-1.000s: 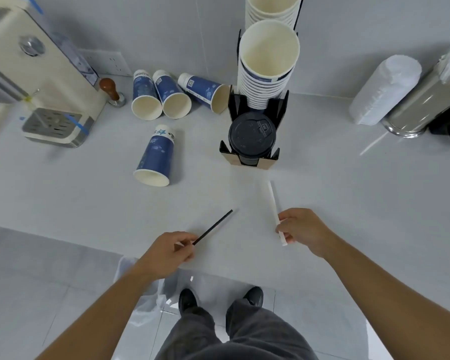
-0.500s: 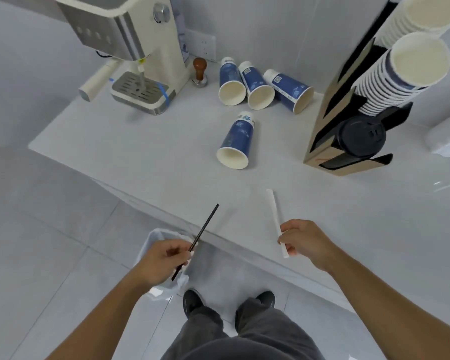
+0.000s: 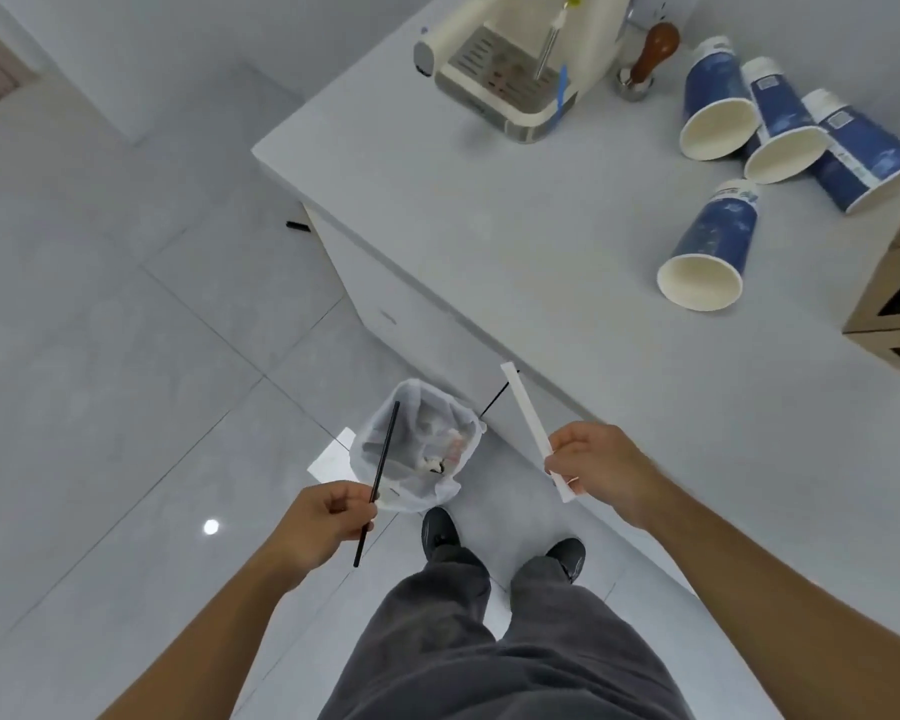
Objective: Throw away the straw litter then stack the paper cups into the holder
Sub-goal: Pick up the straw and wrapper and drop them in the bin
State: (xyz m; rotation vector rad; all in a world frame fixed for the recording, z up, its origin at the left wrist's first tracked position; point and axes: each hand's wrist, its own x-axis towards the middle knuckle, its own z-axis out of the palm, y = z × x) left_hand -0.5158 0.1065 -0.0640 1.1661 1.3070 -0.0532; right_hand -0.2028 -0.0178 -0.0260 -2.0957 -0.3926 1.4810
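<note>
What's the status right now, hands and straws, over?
Left hand pinching black straw over lined bin. Right hand holding white wrapper. Four cups lying on counter. Nothing blocking.

Bright, even overhead light washes the pale room, throwing only soft, faint shadows. A small round glare spot [image 3: 210,526] shines on the glossy floor [image 3: 100,356]. Wide-angle distortion bends the worktop [image 3: 541,241] edges, and detail is slightly soft throughout.
</note>
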